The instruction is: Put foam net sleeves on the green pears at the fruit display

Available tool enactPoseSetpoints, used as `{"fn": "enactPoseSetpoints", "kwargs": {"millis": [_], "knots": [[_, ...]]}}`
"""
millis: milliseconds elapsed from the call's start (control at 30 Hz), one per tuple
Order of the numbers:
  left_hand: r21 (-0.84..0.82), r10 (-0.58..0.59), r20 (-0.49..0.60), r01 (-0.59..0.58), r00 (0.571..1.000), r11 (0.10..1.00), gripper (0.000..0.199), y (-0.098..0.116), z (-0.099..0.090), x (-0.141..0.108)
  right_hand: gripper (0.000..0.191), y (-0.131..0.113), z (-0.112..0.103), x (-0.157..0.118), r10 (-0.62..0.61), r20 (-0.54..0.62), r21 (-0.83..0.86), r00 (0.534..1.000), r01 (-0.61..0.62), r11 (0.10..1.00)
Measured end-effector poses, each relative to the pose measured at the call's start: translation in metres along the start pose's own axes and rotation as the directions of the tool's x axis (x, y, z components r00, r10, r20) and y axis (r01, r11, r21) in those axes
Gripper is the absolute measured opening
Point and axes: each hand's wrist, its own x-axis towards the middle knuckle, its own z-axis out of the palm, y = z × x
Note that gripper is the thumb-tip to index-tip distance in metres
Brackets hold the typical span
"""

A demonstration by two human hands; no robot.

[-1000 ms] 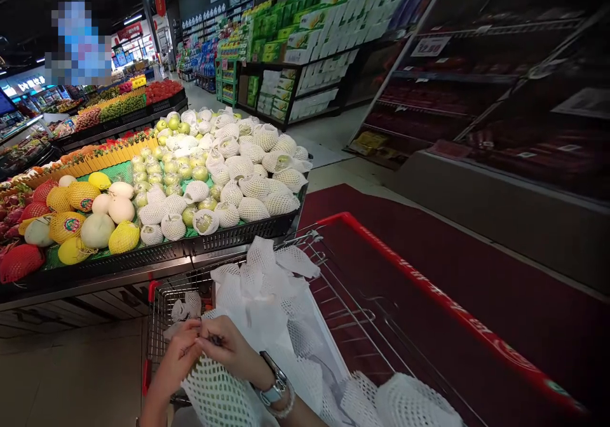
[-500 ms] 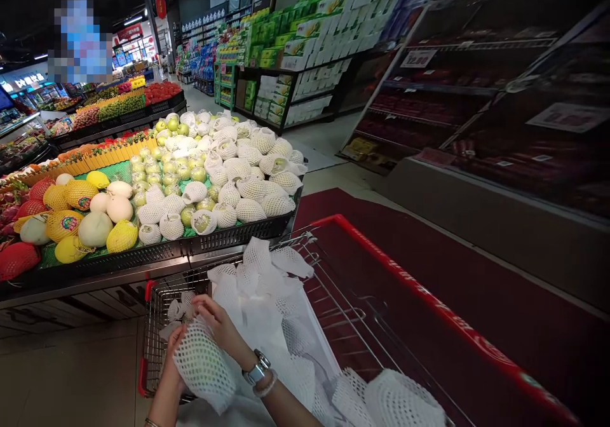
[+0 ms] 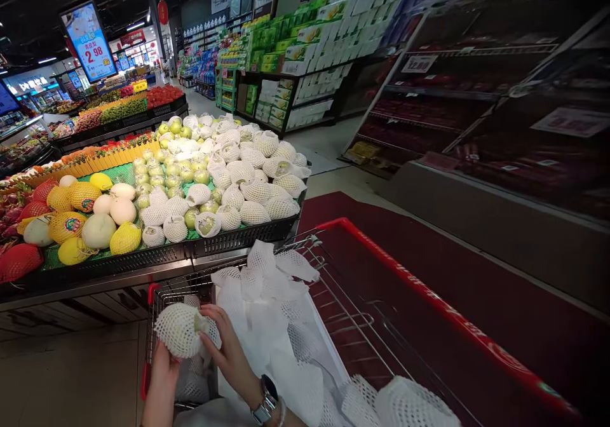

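Observation:
A round fruit in a white foam net [image 3: 178, 330] is held up over the left part of a wire shopping cart [image 3: 410, 273]. My left hand [image 3: 164, 365] supports it from below, its fingers partly hidden behind the net. From the right, my right hand [image 3: 223, 335], with a watch at the wrist, grips the net's end, where some pale green shows. Right of my hands, a heap of white foam nets [image 3: 267, 312] lies on a white box in the cart. More foam nets [image 3: 405, 401] are at the bottom right.
Beyond the cart stands a fruit display with a black rim [image 3: 238, 239], bearing net-wrapped fruit [image 3: 255, 189], green fruit and melons [image 3: 98, 230]. Dark shelves [image 3: 443, 90] are at the right. A red mat [image 3: 343, 208] lies on the floor behind the cart.
The netted fruit has been lifted and turned, from hanging low between my hands to resting upright on my left hand. My right hand has moved slightly down and now grips the net's end.

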Motion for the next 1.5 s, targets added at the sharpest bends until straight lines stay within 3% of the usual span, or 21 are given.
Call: {"fn": "enactPoseSetpoints", "kwargs": {"millis": [133, 233, 333, 500, 633, 767, 933, 1000, 1133, 1267, 1400, 1500], "knots": [[0.008, 0.035, -0.042, -0.035, 0.999, 0.999, 0.016, -0.005, -0.001, -0.008, 0.024, -0.006, -0.009, 0.006, -0.081, 0.01, -0.126, 0.997, 0.081, 0.989], [0.029, 0.075, -0.076, -0.073, 0.994, 0.997, 0.024, -0.002, -0.001, -0.012, 0.015, -0.004, -0.015, 0.008, 0.014, -0.001, -0.096, 1.0, -0.014, 0.995], [0.037, 0.109, -0.083, -0.106, 0.991, 0.994, 0.026, 0.004, 0.0, -0.017, 0.024, 0.001, -0.018, 0.007, 0.121, 0.01, -0.013, 0.993, -0.121, 0.993], [0.094, 0.133, -0.017, -0.131, 0.991, 0.987, 0.042, 0.012, 0.002, -0.027, 0.027, 0.009, -0.018, 0.005, 0.159, 0.071, 0.102, 0.985, -0.166, 0.981], [0.118, 0.1, 0.057, -0.106, 0.993, 0.987, 0.068, 0.019, 0.003, -0.037, 0.049, 0.019, -0.015, 0.0, 0.144, 0.042, 0.146, 0.989, -0.149, 0.978], [0.174, 0.147, 0.054, -0.154, 0.988, 0.973, 0.083, 0.018, 0.012, -0.05, 0.052, 0.022, -0.014, -0.006, 0.037, 0.078, 0.078, 0.996, -0.043, 0.996], [0.125, 0.273, 0.076, -0.28, 0.959, 0.952, 0.078, 0.006, 0.028, -0.067, 0.058, 0.013, -0.013, -0.008, -0.151, 0.17, -0.084, 0.974, 0.167, 0.982], [0.095, 0.277, 0.088, -0.285, 0.957, 0.954, 0.074, 0.003, 0.029, -0.07, 0.057, 0.01, -0.013, -0.008, -0.165, 0.198, -0.153, 0.966, 0.196, 0.969], [0.099, 0.254, 0.033, -0.256, 0.967, 0.962, 0.07, 0.001, 0.024, -0.064, 0.055, 0.006, -0.012, -0.006, -0.161, 0.142, -0.195, 0.977, 0.188, 0.963], [0.156, 0.218, -0.051, -0.208, 0.975, 0.966, 0.059, 0.0, 0.016, -0.048, 0.057, -0.003, -0.016, -0.001, -0.019, 0.152, -0.195, 0.988, 0.049, 0.98], [0.188, 0.236, -0.046, -0.224, 0.971, 0.956, 0.05, -0.002, 0.013, -0.036, 0.076, -0.004, -0.02, 0.005, 0.149, 0.207, -0.237, 0.967, -0.098, 0.966], [0.166, 0.211, -0.087, -0.195, 0.974, 0.967, 0.049, -0.005, 0.012, -0.032, 0.09, 0.009, -0.017, 0.006, 0.225, 0.255, -0.282, 0.94, -0.15, 0.948]]}}
